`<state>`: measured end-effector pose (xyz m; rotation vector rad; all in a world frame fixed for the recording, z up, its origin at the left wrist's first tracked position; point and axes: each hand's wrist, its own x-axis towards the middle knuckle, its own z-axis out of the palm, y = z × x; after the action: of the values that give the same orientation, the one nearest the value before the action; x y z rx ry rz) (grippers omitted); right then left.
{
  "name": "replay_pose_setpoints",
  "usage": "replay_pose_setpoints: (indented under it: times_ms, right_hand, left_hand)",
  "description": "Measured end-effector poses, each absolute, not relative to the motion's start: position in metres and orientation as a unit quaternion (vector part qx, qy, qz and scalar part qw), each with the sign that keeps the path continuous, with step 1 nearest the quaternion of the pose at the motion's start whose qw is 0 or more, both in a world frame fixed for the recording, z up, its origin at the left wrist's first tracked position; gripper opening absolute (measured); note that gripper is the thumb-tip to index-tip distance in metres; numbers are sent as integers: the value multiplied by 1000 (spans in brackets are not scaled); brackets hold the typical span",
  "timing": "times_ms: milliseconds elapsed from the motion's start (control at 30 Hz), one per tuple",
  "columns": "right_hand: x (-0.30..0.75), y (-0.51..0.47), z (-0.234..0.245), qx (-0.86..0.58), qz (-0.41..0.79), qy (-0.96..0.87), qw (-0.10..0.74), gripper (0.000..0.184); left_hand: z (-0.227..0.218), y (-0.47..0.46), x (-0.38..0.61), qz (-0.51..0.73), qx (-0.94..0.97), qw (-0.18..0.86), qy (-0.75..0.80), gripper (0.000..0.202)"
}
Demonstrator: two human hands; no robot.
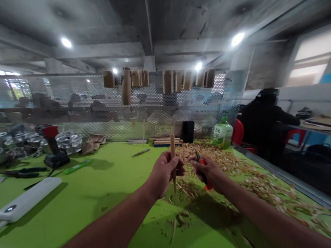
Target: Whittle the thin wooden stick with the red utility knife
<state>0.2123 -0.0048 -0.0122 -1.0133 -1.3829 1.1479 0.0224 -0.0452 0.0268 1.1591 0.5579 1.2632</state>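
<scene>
My left hand (165, 173) is closed around a thin wooden stick (172, 144) that it holds upright above a green table (81, 200). Close to its right, my right hand (207, 172) grips a knife with a red handle (204, 175), its dark blade pointing up beside the stick. Under both hands and off to the right lies a spread of pale wood shavings (252, 177).
A white power bank (26, 201), a green pen (78, 166), pliers (22, 173) and a red-topped tool (53, 147) lie at the left. Metal bowls (67, 142) stand behind them. A green bottle (222, 133) and perforated metal screen (150, 101) are at the back. A person in black (265, 125) sits to the right.
</scene>
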Motion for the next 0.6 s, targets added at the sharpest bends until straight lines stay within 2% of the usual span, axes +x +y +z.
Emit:
replay_pose_setpoints:
  times_ms: [233, 600]
  right_hand:
    - [211, -11, -8, -395, 491, -559, 539, 42]
    - [197, -41, 10, -289, 519, -539, 598, 35]
  left_hand:
    - [22, -41, 22, 538, 508, 647, 184, 30]
    - [19, -52, 24, 467, 597, 619, 204, 20]
